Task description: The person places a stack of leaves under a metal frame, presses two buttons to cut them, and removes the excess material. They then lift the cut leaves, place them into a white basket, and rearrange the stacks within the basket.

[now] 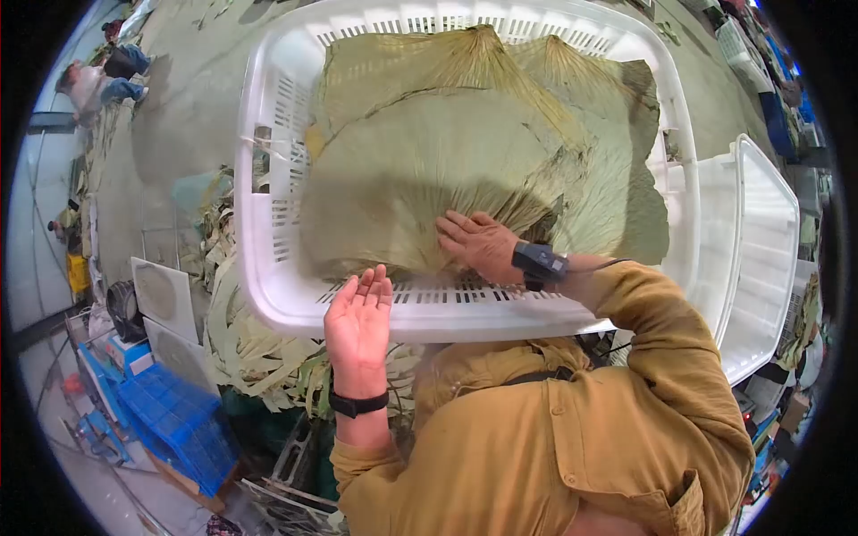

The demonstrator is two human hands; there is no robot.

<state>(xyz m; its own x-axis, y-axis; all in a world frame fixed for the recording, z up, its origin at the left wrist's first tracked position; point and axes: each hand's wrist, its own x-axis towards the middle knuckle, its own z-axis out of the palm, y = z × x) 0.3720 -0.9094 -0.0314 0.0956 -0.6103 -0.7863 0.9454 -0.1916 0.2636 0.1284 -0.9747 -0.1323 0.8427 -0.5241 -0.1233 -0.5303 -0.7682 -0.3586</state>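
Large dried greenish-brown leaves (pixel 429 147) lie layered and flat in a white slotted plastic basket (pixel 465 326). On the lower middle of the leaves rests my right hand (pixel 481 246), palm down with its fingers spread, a dark device strapped at the wrist. My left hand (pixel 359 308) is palm up at the basket's near left rim, its fingers stretched out and holding nothing. A black band circles the left wrist.
Leaf scraps (pixel 259 344) are heaped left of the basket. A blue crate (pixel 174 415) stands at the lower left, near pale square boards (pixel 165 295). Another white basket (pixel 764 259) is at the right. A person (pixel 103 87) is at the upper left.
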